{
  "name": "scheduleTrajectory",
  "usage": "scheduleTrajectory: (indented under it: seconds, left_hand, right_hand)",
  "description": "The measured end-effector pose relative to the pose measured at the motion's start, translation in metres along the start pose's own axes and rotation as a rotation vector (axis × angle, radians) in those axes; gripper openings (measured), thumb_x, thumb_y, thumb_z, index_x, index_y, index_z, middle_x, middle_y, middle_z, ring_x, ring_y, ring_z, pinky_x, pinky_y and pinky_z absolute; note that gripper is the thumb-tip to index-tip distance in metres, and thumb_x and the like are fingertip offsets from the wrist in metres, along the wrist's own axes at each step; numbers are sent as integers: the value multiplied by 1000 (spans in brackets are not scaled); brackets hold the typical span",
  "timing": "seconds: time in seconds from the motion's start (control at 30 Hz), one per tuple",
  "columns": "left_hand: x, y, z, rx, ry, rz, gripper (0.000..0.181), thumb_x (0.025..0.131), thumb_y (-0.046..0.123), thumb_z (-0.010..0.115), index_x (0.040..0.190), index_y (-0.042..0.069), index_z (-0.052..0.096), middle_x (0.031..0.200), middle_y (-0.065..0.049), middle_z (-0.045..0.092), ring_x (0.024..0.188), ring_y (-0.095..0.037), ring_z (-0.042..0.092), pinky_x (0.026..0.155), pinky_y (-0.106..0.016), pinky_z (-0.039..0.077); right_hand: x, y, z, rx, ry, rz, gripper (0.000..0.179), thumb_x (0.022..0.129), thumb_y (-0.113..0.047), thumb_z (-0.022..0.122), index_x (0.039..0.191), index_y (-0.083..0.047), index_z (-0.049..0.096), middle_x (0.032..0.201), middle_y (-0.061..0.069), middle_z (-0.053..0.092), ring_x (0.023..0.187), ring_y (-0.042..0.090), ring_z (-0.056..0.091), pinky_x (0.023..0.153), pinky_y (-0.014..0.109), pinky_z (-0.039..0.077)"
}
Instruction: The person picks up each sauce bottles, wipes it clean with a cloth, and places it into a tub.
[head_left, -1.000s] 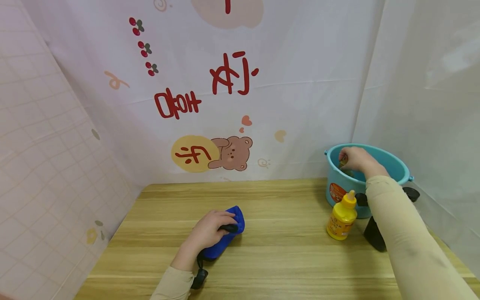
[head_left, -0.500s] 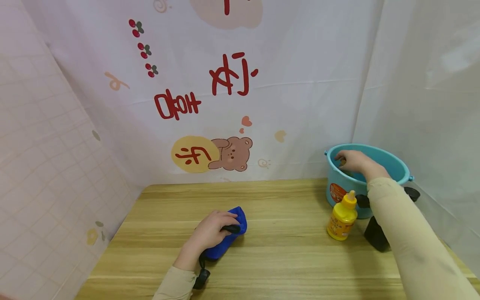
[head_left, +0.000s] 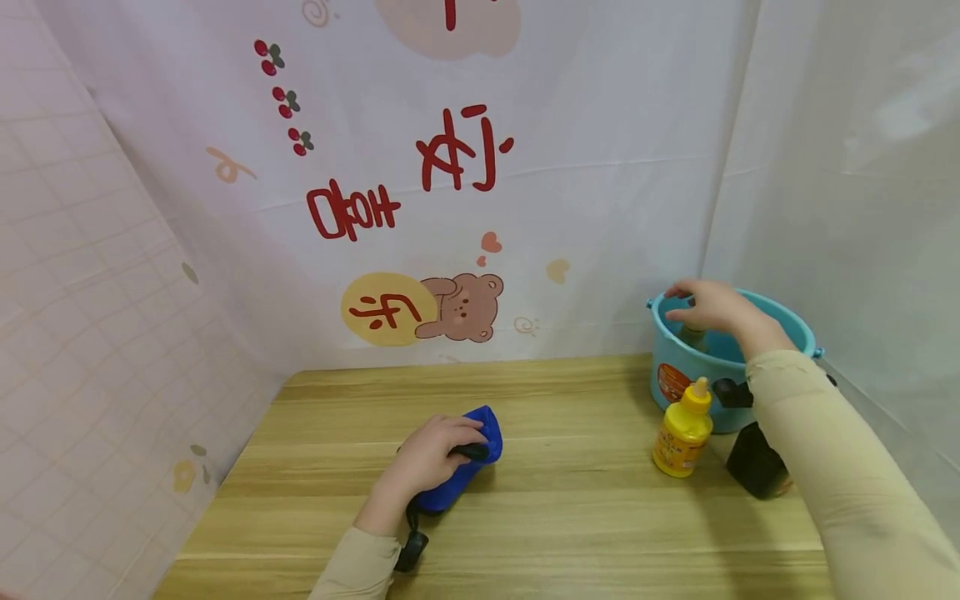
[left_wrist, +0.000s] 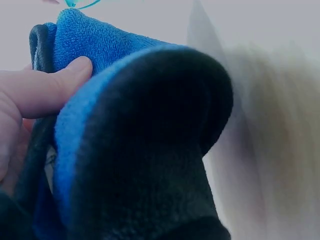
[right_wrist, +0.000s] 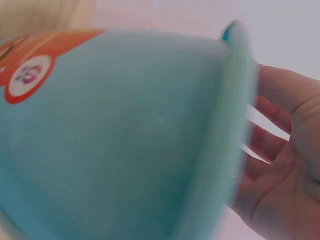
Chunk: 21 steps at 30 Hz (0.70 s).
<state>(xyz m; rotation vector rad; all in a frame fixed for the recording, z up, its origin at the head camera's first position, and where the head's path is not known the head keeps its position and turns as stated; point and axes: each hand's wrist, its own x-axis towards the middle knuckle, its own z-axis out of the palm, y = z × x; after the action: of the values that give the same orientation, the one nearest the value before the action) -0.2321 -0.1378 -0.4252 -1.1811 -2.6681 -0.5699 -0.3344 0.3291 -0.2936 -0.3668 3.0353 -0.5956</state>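
Observation:
My left hand grips a folded blue cloth with dark edging, low over the wooden table. In the left wrist view the thumb presses on the terry-like cloth, and its dark-edged fold hangs in front. My right hand is over the mouth of a light blue bucket, fingers loosely bent and apart from one another. Below those fingers, inside the bucket, is a brownish-green object, partly hidden. In the right wrist view the bucket wall covers the fingertips of the right hand.
A yellow bottle with a pointed nozzle stands in front of the bucket. Right of it is a dark block-like object, partly behind the right sleeve. White printed curtains border the wooden table behind and at the sides.
My right hand has let go of the brownish-green object in the bucket and risen slightly, its fingers spreading. My left hand has shifted a little to the right with the blue cloth.

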Motion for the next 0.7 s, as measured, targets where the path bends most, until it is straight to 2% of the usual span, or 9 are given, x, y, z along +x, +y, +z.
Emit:
scheduleTrajectory:
  seconds: [0.13, 0.33, 0.47, 0.57, 0.63, 0.7]
  left_hand:
    - [4, 5, -1, 26, 8, 11, 32, 83, -1, 76, 111, 14, 75, 128, -6, 65, 118, -26, 59, 99, -44, 47]
    - [8, 8, 0, 76, 30, 42, 34, 82, -1, 77, 111, 17, 75, 130, -4, 65, 116, -27, 59, 96, -42, 49]
    - [10, 9, 1, 79, 50, 55, 34, 82, 0, 78, 111, 17, 76, 129, -4, 65, 115, -27, 59, 95, -42, 50]
    - [10, 10, 3, 81, 55, 59, 34, 82, 0, 78, 110, 18, 76, 129, -3, 65, 112, -26, 60, 93, -42, 50]
    - [10, 11, 4, 81, 57, 58, 34, 82, 1, 78, 110, 19, 76, 129, -3, 65, 110, -25, 60, 91, -42, 51]
    - [10, 12, 6, 82, 61, 60, 33, 82, 1, 78, 110, 19, 76, 129, -3, 65, 108, -25, 60, 91, -42, 51]
  right_hand:
    - [-11, -11, -5, 17, 29, -33, 50, 97, -23, 64, 135, 7, 49, 131, 36, 50, 115, 51, 50, 93, 64, 43]
    - [-32, -20, -3, 14, 76, -132, 51, 97, -22, 65, 136, 7, 49, 127, 33, 56, 114, 48, 55, 91, 61, 46]
    - [-49, -21, 0, 39, 131, -176, 50, 97, -23, 66, 137, 4, 51, 127, 28, 59, 112, 44, 58, 91, 59, 47]
    - [-63, -19, 3, 52, 187, -213, 48, 97, -23, 66, 136, 1, 53, 120, 24, 63, 106, 40, 61, 89, 58, 49]
    - [-71, -17, 5, 43, 233, -241, 46, 96, -22, 67, 135, -1, 54, 114, 19, 67, 101, 35, 63, 87, 50, 51]
    - [-78, -16, 7, 44, 278, -267, 45, 95, -19, 69, 134, -2, 56, 110, 14, 68, 97, 24, 64, 86, 35, 53]
